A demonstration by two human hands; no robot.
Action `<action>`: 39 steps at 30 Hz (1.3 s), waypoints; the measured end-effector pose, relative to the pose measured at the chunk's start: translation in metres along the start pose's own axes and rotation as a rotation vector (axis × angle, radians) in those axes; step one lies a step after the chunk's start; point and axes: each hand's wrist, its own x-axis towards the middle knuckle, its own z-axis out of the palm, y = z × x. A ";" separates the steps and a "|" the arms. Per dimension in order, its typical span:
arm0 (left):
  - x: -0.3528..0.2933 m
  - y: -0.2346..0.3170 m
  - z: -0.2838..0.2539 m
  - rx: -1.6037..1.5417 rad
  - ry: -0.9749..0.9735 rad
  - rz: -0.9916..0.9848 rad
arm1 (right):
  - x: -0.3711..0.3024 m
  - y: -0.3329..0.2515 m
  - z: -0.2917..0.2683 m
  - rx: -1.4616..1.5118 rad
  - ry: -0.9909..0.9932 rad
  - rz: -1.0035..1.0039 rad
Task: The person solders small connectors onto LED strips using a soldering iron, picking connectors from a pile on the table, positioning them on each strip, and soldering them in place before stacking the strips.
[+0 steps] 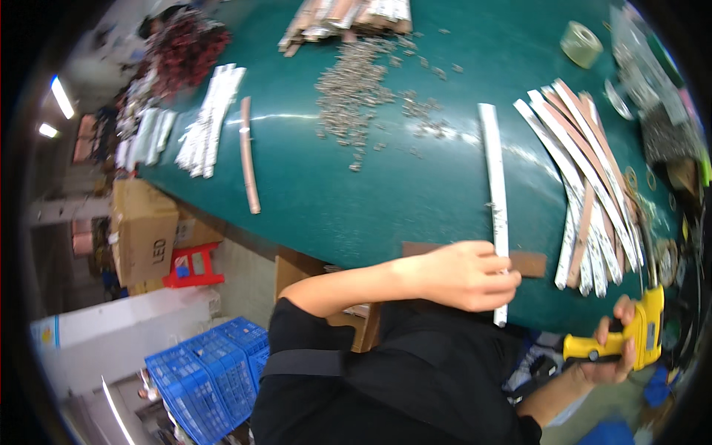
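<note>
A long, narrow white strip [496,193] lies lengthwise on the green table. My left hand [475,277] is closed over its lower part, fingers bent around it; a small metal piece sits on the strip just above the hand. Beneath the strip, partly hidden by that hand, is a flat brown bar [528,264] near the table's front edge. My right hand [617,348] grips a yellow pistol-shaped tool [647,335] with a slim metal shaft, off the table's near right side. A fanned bundle of white and copper-coloured strips [586,185] rests between the hands' far sides.
Many small metal pieces [352,93] are spread mid-table, with stacked strips [348,16] behind them. More white strips [211,122] and one copper-coloured strip [249,156] lie left. A tape roll [581,44] stands far right. Blue crates [200,382], cardboard boxes [141,230] and a red stool [194,265] stand beyond the table.
</note>
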 end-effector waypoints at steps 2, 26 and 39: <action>0.002 -0.002 -0.011 0.054 0.086 0.014 | -0.002 -0.005 -0.006 -0.016 -0.001 -0.016; -0.026 -0.064 -0.110 0.190 0.035 -0.690 | 0.008 -0.007 -0.029 0.700 0.023 -0.062; 0.123 -0.126 0.039 0.277 0.049 0.070 | -0.013 -0.028 -0.042 0.581 0.027 -0.187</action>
